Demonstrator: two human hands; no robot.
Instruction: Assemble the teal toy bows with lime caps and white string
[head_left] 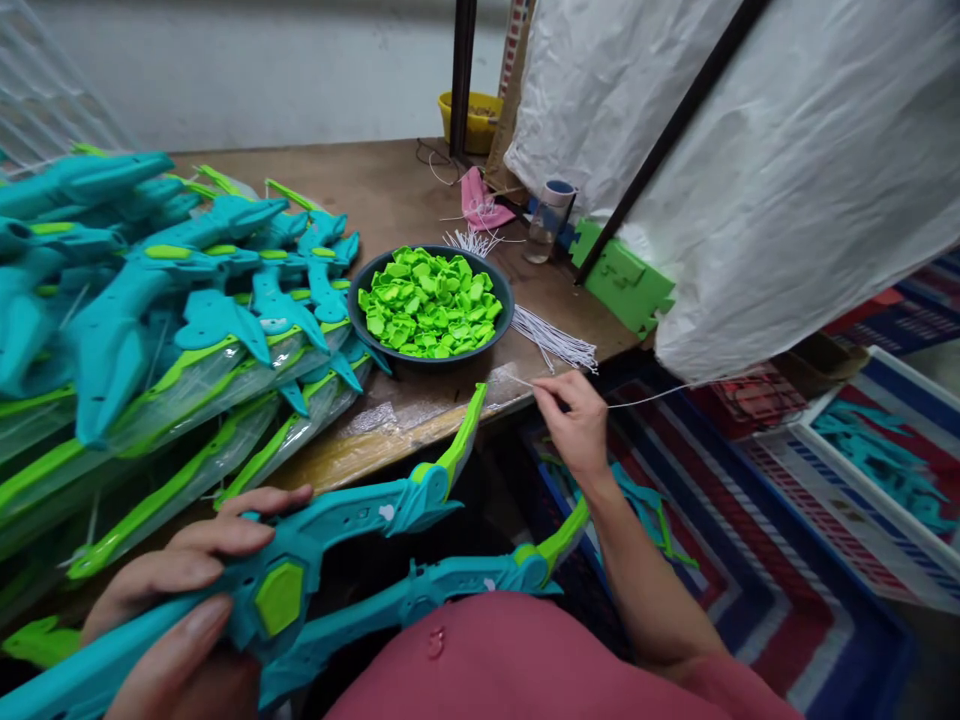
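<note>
My left hand [180,600] is closed around a teal plastic toy bow [356,515] with lime-green tips. A lime hexagonal cap [279,598] sits in the bow's middle part, beside my fingers. A second teal piece [420,600] of similar shape lies just below, against my body. Between thumb and forefinger, my right hand [576,420] pinches a thin white string [652,400], which trails off to the right. That hand is by the table edge, apart from the bow's upper tip. Whether the string is joined to the bow cannot be seen.
Many teal and green bows [142,270] are piled on the left of the table [360,190]. A dark bowl [356,318] holds lime caps. Bundled white strings [559,340], a glass jar [550,220] and a green foam block [622,280] are nearby. Crates [885,480] stand at right.
</note>
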